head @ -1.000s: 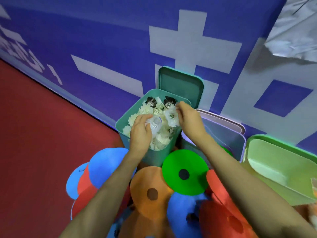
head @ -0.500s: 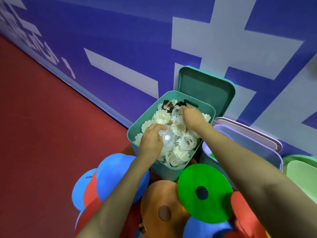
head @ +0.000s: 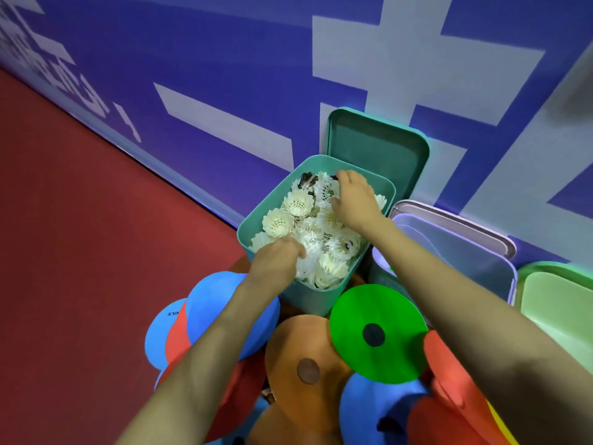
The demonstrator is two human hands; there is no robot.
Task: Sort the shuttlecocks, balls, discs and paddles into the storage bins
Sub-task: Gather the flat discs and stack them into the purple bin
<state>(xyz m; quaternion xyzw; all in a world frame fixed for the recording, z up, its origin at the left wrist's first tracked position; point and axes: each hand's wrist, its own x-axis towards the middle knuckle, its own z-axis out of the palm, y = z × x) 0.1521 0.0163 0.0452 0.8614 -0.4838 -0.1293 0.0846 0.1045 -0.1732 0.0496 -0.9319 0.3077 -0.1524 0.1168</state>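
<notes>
A teal bin (head: 306, 297) stands against the wall, heaped with white feather shuttlecocks (head: 298, 203). Both my hands are inside it. My left hand (head: 277, 258) is at the near left of the pile, its fingers dug in among the shuttlecocks, and the feathers hide whether it grips one. At the far side, my right hand (head: 356, 200) lies palm down on the heap with its fingers spread. Flat discs lie on the floor in front of the bin: a green disc (head: 378, 332), an orange disc (head: 298, 348), a blue disc (head: 211, 297) and red discs (head: 449, 374).
The teal lid (head: 378, 149) leans upright on the blue and white wall behind the bin. A lavender bin (head: 465, 252) stands to its right, then a light green bin (head: 561, 303). Red floor (head: 80, 252) stretches to the left.
My left hand has sunk lower into the pile, and the shuttlecock it held up is no longer visible. My right hand has flattened onto the far shuttlecocks. The view has shifted closer.
</notes>
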